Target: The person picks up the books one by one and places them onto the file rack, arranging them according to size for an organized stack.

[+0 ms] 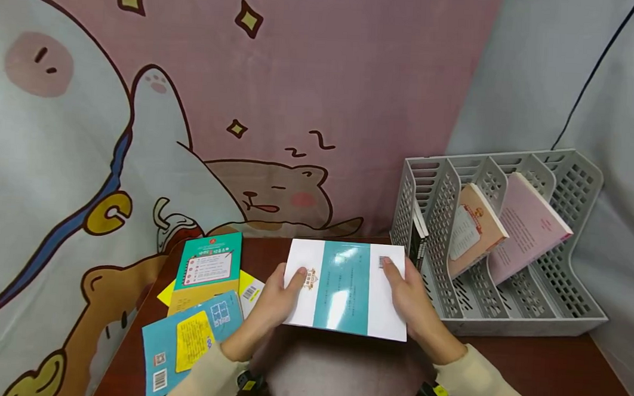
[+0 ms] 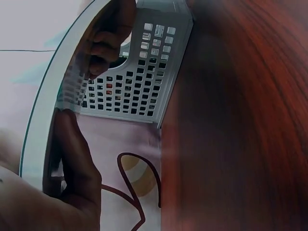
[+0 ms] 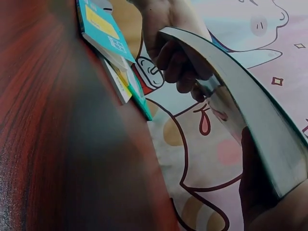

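Observation:
A white book with a wide teal band (image 1: 341, 289) is held up above the table in the head view. My left hand (image 1: 276, 297) grips its left edge, thumb on the cover and fingers underneath. On the opposite edge my right hand (image 1: 411, 295) grips it the same way, thumb near the barcode. Both wrist views show the thick page edge of the book (image 2: 41, 120) bowed slightly, with fingers curled beneath it. In the right wrist view the left hand's fingers (image 3: 180, 67) show under the book's far end.
A grey slotted file rack (image 1: 525, 325) stands at the right, holding a pink book (image 1: 527, 227), an orange book (image 1: 474, 230) and a thin dark-covered one (image 1: 418, 236). Left on the brown table (image 1: 340, 378) lie overlapping books, including a blue one (image 1: 161, 339) and a green one (image 1: 212, 255).

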A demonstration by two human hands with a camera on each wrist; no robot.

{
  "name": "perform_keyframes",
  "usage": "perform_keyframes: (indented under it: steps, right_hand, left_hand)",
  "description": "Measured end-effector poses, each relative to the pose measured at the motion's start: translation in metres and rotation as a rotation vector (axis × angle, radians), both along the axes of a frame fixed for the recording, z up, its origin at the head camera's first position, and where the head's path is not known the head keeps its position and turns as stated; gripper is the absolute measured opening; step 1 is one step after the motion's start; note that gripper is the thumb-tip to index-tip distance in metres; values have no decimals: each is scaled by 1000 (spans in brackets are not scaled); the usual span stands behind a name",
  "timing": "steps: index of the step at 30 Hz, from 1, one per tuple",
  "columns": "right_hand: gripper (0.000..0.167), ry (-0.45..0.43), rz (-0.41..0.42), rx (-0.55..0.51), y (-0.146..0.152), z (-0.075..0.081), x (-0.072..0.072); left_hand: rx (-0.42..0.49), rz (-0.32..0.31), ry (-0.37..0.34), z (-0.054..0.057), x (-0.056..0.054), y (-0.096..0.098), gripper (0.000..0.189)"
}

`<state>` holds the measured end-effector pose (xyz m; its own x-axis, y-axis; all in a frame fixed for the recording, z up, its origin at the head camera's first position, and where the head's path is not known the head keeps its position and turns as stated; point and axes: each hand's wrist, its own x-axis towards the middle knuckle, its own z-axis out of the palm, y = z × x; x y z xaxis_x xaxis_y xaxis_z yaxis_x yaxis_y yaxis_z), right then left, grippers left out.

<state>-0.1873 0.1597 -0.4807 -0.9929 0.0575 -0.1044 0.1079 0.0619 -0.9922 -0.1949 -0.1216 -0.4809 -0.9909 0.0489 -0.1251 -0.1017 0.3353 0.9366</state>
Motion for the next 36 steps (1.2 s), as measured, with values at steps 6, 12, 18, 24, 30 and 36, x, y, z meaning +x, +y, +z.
perform_keyframes:
  steps: [6,12,18,24,30,36]
  right_hand:
    - [55,-32,-4,10,2,0,1]
    - [56,-51,10,-22,2,0,0]
    - [51,-68,7,-48,3,2,-2]
    - [47,-106,46,-107,11,10,-4]
    - [49,-148,234,-100,24,21,-5]
    - [58,-183,567,-71,29,26,-7]
  left_hand:
    - [33,-15,-4,0,0,0,46]
    - [41,-38,-5,2,-3,-5,46]
    - [58,-78,-33,6,-12,-15,51]
    - [101,-207,-82,14,-28,-30,52]
    - [148,-390,-112,22,-48,-44,53]
    - [131,-565,-147,27,-64,-46,50]
